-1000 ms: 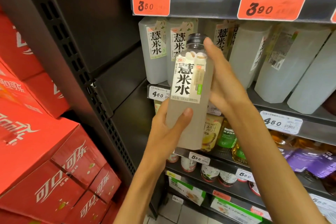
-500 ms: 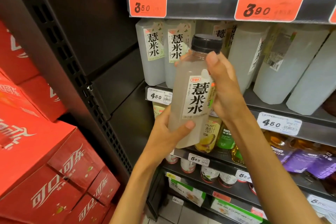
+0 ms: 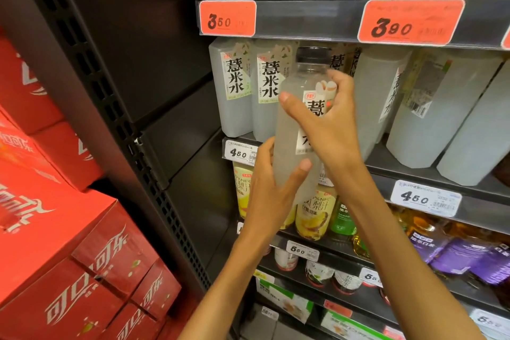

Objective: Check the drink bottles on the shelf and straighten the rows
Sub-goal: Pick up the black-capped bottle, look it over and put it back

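I hold a cloudy white drink bottle (image 3: 292, 124) with a black cap in front of the shelf, nearly upright. My left hand (image 3: 271, 190) cups its lower part from below. My right hand (image 3: 328, 124) wraps across its label from the right. Behind it, two matching bottles (image 3: 248, 85) stand upright at the left end of the shelf (image 3: 430, 176). Further right, several of the same bottles (image 3: 430, 107) lean over, labels turned sideways.
Red cola cartons (image 3: 69, 229) are stacked at the left beside the black shelf upright (image 3: 132, 130). Lower shelves hold yellow juice bottles (image 3: 314, 215), purple-labelled bottles (image 3: 455, 251) and small cups. Orange price tags (image 3: 411, 21) line the shelf above.
My right hand slid from the bottle's right side round onto its label front. The bottle turned so the label faces right, and it rose slightly toward the shelf.
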Action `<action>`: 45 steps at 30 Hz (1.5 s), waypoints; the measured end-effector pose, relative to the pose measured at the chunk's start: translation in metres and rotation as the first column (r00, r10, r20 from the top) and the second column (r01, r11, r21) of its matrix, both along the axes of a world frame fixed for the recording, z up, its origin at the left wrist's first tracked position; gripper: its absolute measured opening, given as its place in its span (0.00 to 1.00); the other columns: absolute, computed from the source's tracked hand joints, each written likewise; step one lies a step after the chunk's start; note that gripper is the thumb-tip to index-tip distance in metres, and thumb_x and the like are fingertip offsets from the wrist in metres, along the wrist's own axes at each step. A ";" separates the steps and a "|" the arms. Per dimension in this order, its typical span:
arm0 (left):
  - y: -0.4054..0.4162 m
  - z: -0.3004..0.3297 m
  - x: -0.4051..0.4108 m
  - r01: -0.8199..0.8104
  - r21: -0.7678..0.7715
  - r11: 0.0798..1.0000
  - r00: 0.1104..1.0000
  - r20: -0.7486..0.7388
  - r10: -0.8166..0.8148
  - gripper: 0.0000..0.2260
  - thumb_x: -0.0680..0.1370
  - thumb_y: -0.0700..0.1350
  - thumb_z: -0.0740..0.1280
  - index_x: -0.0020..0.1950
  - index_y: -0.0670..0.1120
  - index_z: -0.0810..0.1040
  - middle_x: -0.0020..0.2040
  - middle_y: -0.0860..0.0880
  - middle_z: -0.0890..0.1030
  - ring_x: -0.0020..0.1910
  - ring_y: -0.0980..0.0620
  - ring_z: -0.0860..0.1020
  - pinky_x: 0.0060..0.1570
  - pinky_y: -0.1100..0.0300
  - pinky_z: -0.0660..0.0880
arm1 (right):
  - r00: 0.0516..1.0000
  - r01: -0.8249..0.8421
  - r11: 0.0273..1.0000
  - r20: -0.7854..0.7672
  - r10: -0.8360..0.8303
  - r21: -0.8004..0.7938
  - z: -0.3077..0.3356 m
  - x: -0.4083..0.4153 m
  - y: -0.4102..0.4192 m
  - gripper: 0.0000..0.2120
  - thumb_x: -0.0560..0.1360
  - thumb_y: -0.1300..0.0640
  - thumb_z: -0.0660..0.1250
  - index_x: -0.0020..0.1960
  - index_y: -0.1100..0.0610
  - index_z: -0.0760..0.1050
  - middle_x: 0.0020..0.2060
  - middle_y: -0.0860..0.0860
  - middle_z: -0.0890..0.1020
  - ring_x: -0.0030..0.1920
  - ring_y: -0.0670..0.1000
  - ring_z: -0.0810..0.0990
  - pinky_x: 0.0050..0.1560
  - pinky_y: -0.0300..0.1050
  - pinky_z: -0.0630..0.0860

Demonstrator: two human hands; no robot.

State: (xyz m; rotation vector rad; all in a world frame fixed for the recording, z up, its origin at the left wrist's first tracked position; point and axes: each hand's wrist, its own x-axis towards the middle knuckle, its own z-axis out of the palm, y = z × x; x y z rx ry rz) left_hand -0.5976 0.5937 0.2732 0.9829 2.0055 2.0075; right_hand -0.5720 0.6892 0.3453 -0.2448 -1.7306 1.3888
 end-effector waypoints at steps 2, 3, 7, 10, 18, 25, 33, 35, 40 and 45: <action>0.001 0.001 -0.001 -0.061 0.005 0.998 0.997 -0.054 0.061 0.28 0.70 0.60 0.68 0.66 0.55 0.64 0.58 0.61 0.72 0.56 0.72 0.72 0.49 0.77 0.70 | 1.000 0.030 0.999 0.008 -0.030 0.040 0.004 -0.005 0.003 0.29 0.71 0.54 0.75 0.63 0.53 0.62 0.50 0.42 0.73 0.47 0.33 0.75 0.46 0.27 0.72; 0.002 0.001 -0.002 -0.076 -0.003 0.997 0.994 -0.081 0.075 0.27 0.71 0.57 0.70 0.66 0.55 0.63 0.59 0.63 0.71 0.56 0.74 0.70 0.50 0.79 0.68 | 0.999 0.046 0.997 0.003 -0.046 0.062 0.005 -0.007 0.005 0.29 0.70 0.55 0.76 0.63 0.54 0.62 0.49 0.41 0.72 0.46 0.33 0.74 0.46 0.26 0.71; 0.004 -0.006 -0.005 -0.104 -0.024 0.994 0.986 -0.131 0.100 0.28 0.72 0.46 0.74 0.66 0.55 0.63 0.59 0.63 0.71 0.57 0.73 0.70 0.50 0.78 0.68 | 0.998 0.063 0.996 -0.001 -0.063 0.065 0.004 -0.013 0.009 0.29 0.70 0.55 0.76 0.63 0.60 0.64 0.47 0.45 0.73 0.45 0.41 0.76 0.44 0.29 0.73; 0.007 -0.007 -0.008 -0.142 0.015 0.990 0.980 -0.142 0.142 0.28 0.72 0.43 0.74 0.67 0.55 0.65 0.59 0.62 0.73 0.55 0.73 0.72 0.49 0.78 0.69 | 0.996 0.090 0.995 0.008 -0.090 0.040 0.005 -0.017 0.012 0.27 0.70 0.52 0.76 0.60 0.59 0.65 0.50 0.52 0.76 0.50 0.48 0.78 0.49 0.39 0.77; 0.017 0.001 -0.018 -0.162 0.077 0.984 0.979 -0.110 0.169 0.29 0.74 0.41 0.73 0.72 0.47 0.67 0.65 0.51 0.76 0.57 0.66 0.76 0.49 0.74 0.72 | 0.989 0.149 0.989 0.010 -0.149 0.023 0.017 -0.028 0.017 0.19 0.70 0.47 0.75 0.47 0.50 0.65 0.47 0.47 0.74 0.48 0.47 0.74 0.48 0.39 0.75; 0.027 0.003 -0.019 -0.179 0.100 0.979 0.975 -0.112 0.190 0.30 0.74 0.42 0.73 0.73 0.47 0.67 0.64 0.53 0.75 0.60 0.62 0.75 0.53 0.73 0.72 | 0.984 0.178 0.979 -0.018 -0.177 0.096 0.018 -0.034 0.022 0.20 0.70 0.48 0.75 0.42 0.46 0.62 0.41 0.41 0.70 0.47 0.46 0.73 0.44 0.35 0.71; 0.028 0.004 -0.016 -0.206 0.144 0.968 0.973 -0.078 0.219 0.30 0.72 0.42 0.75 0.72 0.48 0.69 0.62 0.54 0.77 0.57 0.63 0.77 0.50 0.74 0.73 | 0.982 0.187 0.974 -0.004 -0.188 0.127 0.019 -0.036 0.027 0.19 0.71 0.49 0.75 0.38 0.48 0.62 0.36 0.42 0.69 0.36 0.40 0.69 0.37 0.31 0.69; 0.029 0.006 -0.015 -0.203 0.158 0.966 0.974 -0.069 0.216 0.30 0.72 0.43 0.75 0.72 0.47 0.70 0.62 0.52 0.78 0.57 0.60 0.77 0.50 0.72 0.74 | 0.985 0.171 0.974 0.015 -0.175 0.148 0.024 -0.035 0.030 0.21 0.71 0.48 0.74 0.34 0.52 0.62 0.29 0.43 0.67 0.30 0.42 0.64 0.31 0.37 0.65; 0.029 0.012 -0.018 -0.189 0.175 0.966 0.978 -0.060 0.202 0.29 0.74 0.43 0.73 0.73 0.46 0.68 0.63 0.53 0.78 0.57 0.60 0.77 0.51 0.71 0.74 | 0.971 0.227 0.961 0.035 -0.236 0.158 0.032 -0.037 0.025 0.24 0.70 0.44 0.74 0.31 0.52 0.61 0.27 0.47 0.66 0.29 0.44 0.63 0.29 0.42 0.65; 0.035 0.005 -0.022 -0.234 0.146 0.961 0.963 -0.101 0.249 0.29 0.74 0.38 0.73 0.73 0.42 0.67 0.59 0.64 0.74 0.56 0.71 0.75 0.52 0.77 0.71 | 0.948 0.307 0.931 0.029 -0.318 0.196 0.018 -0.040 0.018 0.23 0.69 0.44 0.75 0.36 0.48 0.60 0.35 0.44 0.65 0.39 0.44 0.65 0.36 0.32 0.66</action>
